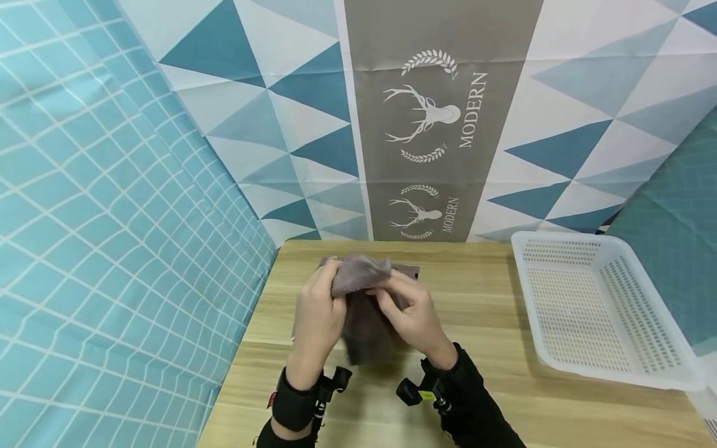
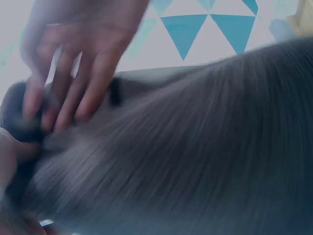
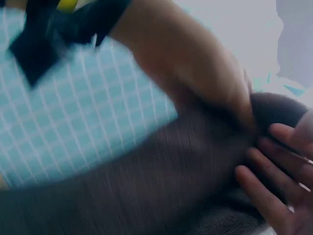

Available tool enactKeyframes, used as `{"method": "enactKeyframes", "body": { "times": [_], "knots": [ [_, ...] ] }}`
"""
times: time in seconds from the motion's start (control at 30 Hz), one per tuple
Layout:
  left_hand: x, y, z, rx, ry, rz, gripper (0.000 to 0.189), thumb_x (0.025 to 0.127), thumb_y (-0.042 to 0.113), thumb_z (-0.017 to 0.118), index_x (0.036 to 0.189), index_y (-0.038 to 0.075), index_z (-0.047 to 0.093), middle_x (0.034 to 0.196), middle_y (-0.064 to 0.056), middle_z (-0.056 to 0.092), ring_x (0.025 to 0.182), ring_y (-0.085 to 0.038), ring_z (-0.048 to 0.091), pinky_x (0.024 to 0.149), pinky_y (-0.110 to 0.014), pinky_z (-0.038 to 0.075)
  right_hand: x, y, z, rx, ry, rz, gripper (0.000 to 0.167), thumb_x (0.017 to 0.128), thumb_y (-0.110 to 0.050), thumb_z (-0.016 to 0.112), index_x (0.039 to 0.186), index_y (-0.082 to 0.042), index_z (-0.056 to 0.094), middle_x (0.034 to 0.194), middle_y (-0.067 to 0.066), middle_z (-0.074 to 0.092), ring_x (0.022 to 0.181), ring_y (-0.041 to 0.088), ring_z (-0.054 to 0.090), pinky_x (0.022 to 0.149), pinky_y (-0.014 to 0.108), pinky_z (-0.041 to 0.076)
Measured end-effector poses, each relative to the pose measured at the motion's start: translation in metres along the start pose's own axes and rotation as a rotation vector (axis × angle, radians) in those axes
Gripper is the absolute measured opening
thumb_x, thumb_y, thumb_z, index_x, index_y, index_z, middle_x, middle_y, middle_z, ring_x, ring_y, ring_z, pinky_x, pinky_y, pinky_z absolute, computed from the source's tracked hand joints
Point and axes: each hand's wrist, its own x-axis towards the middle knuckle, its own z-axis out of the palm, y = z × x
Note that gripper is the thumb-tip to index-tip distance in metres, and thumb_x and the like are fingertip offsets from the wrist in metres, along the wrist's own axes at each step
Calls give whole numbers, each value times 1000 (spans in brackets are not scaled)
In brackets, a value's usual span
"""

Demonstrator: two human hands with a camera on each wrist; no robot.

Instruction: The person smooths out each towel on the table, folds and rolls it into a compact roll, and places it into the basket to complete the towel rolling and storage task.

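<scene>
A grey-brown cloth is bunched between both hands over the wooden table, with a darker part hanging down toward the person. The left hand grips its upper left side, thumb toward the middle. At the upper right, the right hand pinches the folded edge between thumb and fingers. More grey-brown fabric shows behind the hands, with a small black mark at its corner. The cloth fills much of the left wrist view, blurred. In the right wrist view, fingers lie against the cloth.
A white perforated plastic basket stands on the right of the wooden table. Behind the table hangs a patterned sheet with triangles and deer heads. Blue checked fabric covers the left side.
</scene>
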Motion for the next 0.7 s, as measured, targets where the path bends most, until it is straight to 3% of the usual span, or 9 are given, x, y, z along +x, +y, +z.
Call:
{"method": "enactKeyframes", "body": {
  "times": [0.1, 0.17, 0.23, 0.37, 0.47, 0.6, 0.7],
  "knots": [
    [-3, -4, -9, -107, -28, 42, 24, 96, -4, 49, 102, 11, 67, 99, -6, 70, 95, -23, 69, 83, -39, 56, -5, 8, -4, -122, 76, 63, 41, 82, 11, 71, 120, 2, 58, 102, 13, 57, 89, 18, 55, 78, 27, 46],
    [-3, -3, -15, -199, -41, 77, 28, 96, -4, 47, 105, 12, 68, 100, -4, 70, 96, -21, 68, 86, -36, 54, -8, 14, -5, -205, 56, 113, 52, 76, 7, 76, 123, -4, 56, 107, 10, 53, 93, 19, 49, 82, 28, 41],
    [-2, -1, -22, -285, -34, 114, 28, 98, -3, 47, 108, 12, 69, 101, -4, 70, 98, -21, 67, 90, -32, 52, -13, 20, -4, -266, -32, 150, 53, 76, 1, 78, 124, -10, 58, 113, 6, 52, 101, 20, 45, 88, 32, 38],
    [4, 5, -34, -431, 63, 179, 21, 101, 5, 49, 108, 4, 68, 101, -10, 71, 97, -22, 68, 92, -30, 51, -29, 34, 3, -308, -194, 207, 31, 88, -6, 70, 115, -21, 65, 119, -2, 57, 114, 16, 48, 107, 34, 37],
    [10, 11, -44, -586, 118, 230, 26, 104, 13, 48, 107, -6, 66, 101, -16, 72, 96, -22, 69, 89, -30, 53, -41, 45, 8, -288, -262, 266, 34, 93, -13, 69, 123, -25, 60, 125, -4, 55, 120, 13, 50, 111, 32, 38],
    [15, 17, -53, -757, 144, 311, 33, 104, 14, 50, 104, -18, 60, 102, -21, 72, 97, -24, 71, 88, -32, 55, -50, 57, 12, -245, -349, 284, 43, 88, -9, 73, 125, -25, 59, 126, -6, 58, 121, 13, 52, 104, 36, 46],
    [16, 17, -56, -811, 161, 355, 36, 103, 13, 51, 101, -21, 58, 102, -21, 72, 98, -26, 71, 90, -34, 55, -56, 65, 11, -264, -386, 255, 30, 88, -4, 72, 112, -21, 67, 111, -7, 66, 107, 10, 59, 96, 33, 50]
  ]
}}
